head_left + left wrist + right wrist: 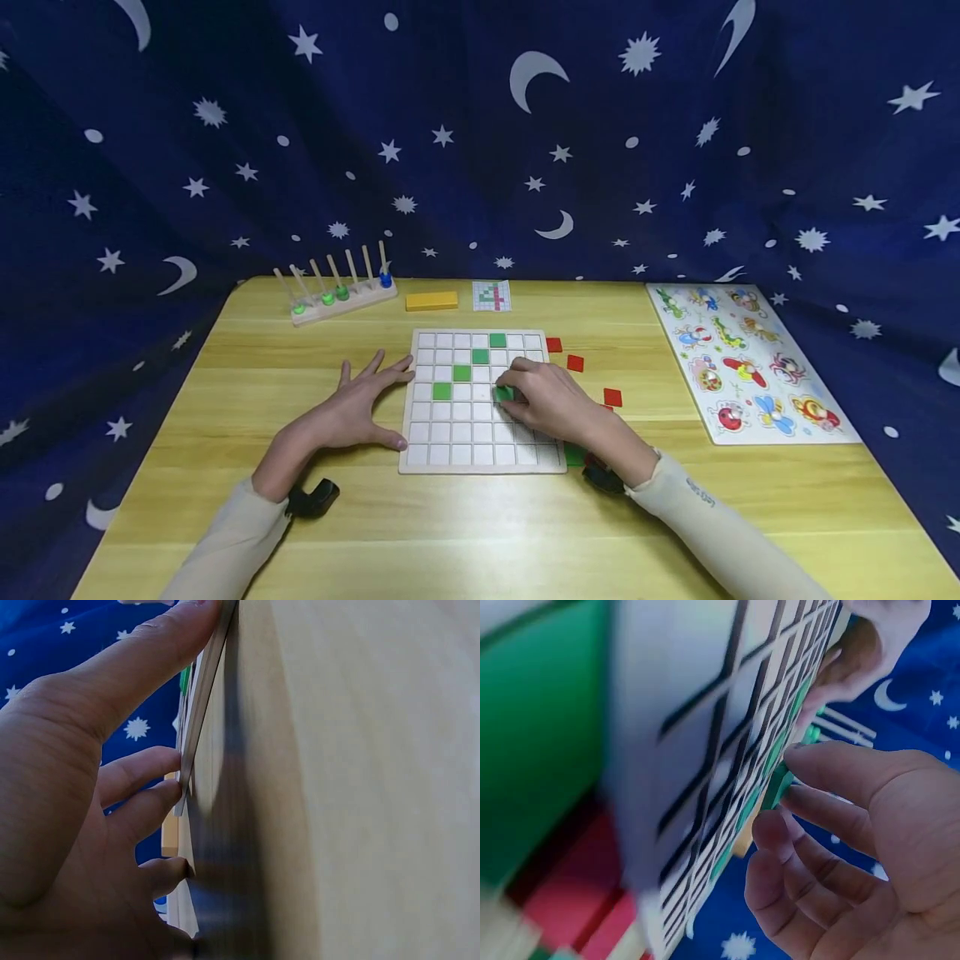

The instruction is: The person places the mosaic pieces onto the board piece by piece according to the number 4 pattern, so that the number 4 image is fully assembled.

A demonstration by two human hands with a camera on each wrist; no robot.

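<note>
A white grid board (461,433) lies on the table with several green square tiles (461,372) set in a diagonal line of its cells. My right hand (551,400) is over the board's right half and pinches a green tile (778,787) between thumb and fingers, tilted, close to the grid. Whether that tile touches the board cannot be told. At the board's left edge my left hand (348,412) is spread, its thumb and index fingertip touching the rim; the left wrist view shows the thumb (150,664) against the board's side.
Red tiles (575,363) and a green piece (575,456) lie right of the board. Behind stand a pegged rack (337,307) with beads, a yellow block (431,301) and a small pattern card (491,296). An insect puzzle board (693,392) lies at the right.
</note>
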